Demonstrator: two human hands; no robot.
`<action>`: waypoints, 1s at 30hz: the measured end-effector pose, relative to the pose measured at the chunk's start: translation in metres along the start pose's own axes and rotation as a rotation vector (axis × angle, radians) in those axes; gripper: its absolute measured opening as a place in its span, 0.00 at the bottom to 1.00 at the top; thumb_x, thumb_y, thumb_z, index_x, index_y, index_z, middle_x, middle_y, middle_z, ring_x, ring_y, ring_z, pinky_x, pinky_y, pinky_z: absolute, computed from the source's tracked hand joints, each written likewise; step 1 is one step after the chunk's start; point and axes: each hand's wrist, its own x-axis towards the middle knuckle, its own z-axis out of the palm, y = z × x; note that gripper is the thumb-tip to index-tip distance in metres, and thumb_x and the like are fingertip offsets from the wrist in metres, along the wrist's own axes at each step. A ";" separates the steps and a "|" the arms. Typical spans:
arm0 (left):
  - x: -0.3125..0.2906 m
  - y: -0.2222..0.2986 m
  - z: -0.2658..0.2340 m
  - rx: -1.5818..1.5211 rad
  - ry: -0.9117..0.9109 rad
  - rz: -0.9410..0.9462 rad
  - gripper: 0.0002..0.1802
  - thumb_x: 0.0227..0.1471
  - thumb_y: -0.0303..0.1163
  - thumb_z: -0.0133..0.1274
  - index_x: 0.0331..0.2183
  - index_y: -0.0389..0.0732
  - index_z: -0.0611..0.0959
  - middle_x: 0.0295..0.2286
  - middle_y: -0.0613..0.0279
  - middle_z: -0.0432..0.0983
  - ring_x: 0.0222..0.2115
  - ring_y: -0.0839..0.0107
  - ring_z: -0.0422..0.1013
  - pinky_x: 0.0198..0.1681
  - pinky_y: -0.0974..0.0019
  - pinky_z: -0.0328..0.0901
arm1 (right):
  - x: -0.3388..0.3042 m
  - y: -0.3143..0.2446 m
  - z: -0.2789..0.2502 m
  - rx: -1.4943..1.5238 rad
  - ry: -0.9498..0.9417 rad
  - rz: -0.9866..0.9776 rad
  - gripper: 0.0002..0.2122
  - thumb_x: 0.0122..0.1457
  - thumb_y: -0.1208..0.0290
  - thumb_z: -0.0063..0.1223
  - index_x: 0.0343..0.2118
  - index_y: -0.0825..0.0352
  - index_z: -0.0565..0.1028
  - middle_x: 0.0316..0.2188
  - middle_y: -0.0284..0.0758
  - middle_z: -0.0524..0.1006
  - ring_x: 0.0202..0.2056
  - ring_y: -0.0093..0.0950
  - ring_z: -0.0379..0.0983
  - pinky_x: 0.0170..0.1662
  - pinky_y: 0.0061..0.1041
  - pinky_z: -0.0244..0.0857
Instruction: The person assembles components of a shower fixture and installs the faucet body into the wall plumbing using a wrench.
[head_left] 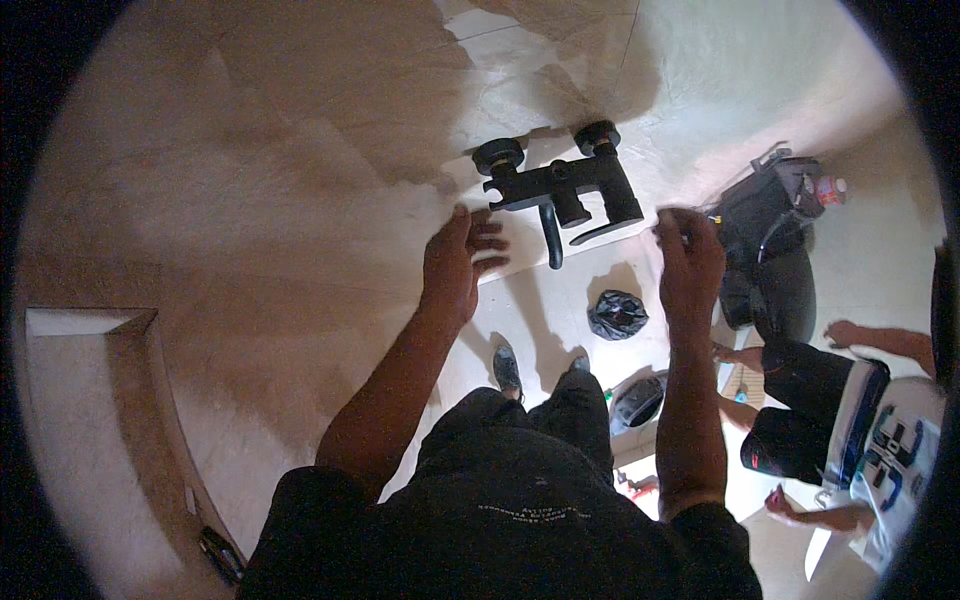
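A black wall-mounted mixer tap (560, 188) is fixed to the wall in front of me by two round flanges. Its lever and spout point down toward the floor. My left hand (460, 258) is just to the left of the tap body, fingers spread and apart, holding nothing that I can see. To the right of the tap, and apart from it, is my right hand (690, 252). Its fingers are curled together in a pinch; whatever may be between them is too small to make out.
A black plastic bag (618, 315) lies on the floor below the tap. At the right stands a black toilet (780, 230) with a bottle (829, 190) on top. Another person (840, 420) is close by on my right. A recessed niche (90, 322) is in the left wall.
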 end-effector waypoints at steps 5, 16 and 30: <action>0.016 0.035 0.038 0.016 0.016 -0.051 0.26 0.61 0.53 0.54 0.44 0.37 0.80 0.36 0.55 0.79 0.36 0.62 0.77 0.41 0.54 0.74 | 0.055 -0.009 0.037 -0.345 -0.113 -0.305 0.17 0.65 0.58 0.55 0.42 0.72 0.75 0.33 0.46 0.76 0.34 0.42 0.77 0.41 0.40 0.71; 0.026 0.049 0.061 0.469 0.262 -0.070 0.23 0.56 0.47 0.61 0.37 0.35 0.83 0.31 0.56 0.81 0.31 0.67 0.78 0.34 0.61 0.74 | 0.090 0.024 0.062 0.071 -0.654 0.435 0.27 0.65 0.44 0.51 0.41 0.71 0.76 0.27 0.33 0.76 0.28 0.21 0.71 0.32 0.23 0.66; 0.031 0.035 0.078 0.682 0.234 0.217 0.28 0.66 0.46 0.45 0.27 0.29 0.77 0.17 0.55 0.74 0.17 0.68 0.75 0.22 0.61 0.69 | 0.100 0.010 0.055 0.374 -0.688 0.735 0.21 0.66 0.48 0.51 0.42 0.67 0.72 0.25 0.34 0.74 0.24 0.23 0.72 0.29 0.23 0.69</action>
